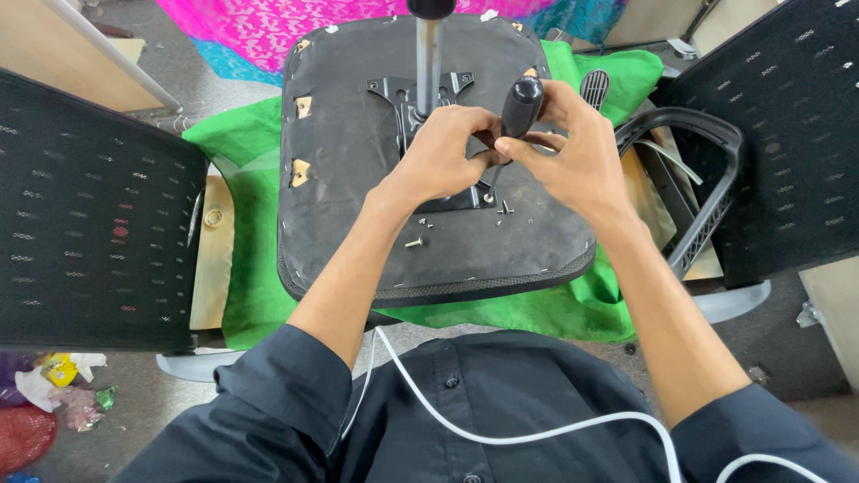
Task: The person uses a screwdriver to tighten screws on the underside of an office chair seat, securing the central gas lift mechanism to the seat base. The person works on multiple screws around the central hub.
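Seat underside: an upturned office chair seat pan (358,179), rounded-square, covered in scuffed black fabric stapled along the rim, with small tan cut-outs near its left edge.
Mounting plate: a flat black metal plate (403,94) fixed at the seat's middle, with a grey steel column (429,54) rising from it toward the camera.
Screwdriver: a screwdriver (517,112) with a bulbous, glossy black handle and a thin metal shaft slanting down to the plate's lower right corner; the tip is hidden behind the fingers, so whether it sits in a screw head cannot be told.
Left hand: the left hand (445,148) is curled nearly closed over the plate, its fingertips pinched around the shaft low down.
Right hand: the right hand (573,152) is wrapped loosely around the handle, thumb and forefinger closed on it, the other fingers half bent.
Loose hardware: a brass-coloured screw (413,242) and a few small dark screws (504,208) lie on the fabric just below the hands.
Underlay: a crumpled bright green cloth (250,295) is spread beneath the seat.
Surroundings: black mesh chair backs (89,206) stand on both sides; a curved black plastic armrest (707,197) lies to the right.
Cable: a white cable (465,429) crosses the person's dark shirt.
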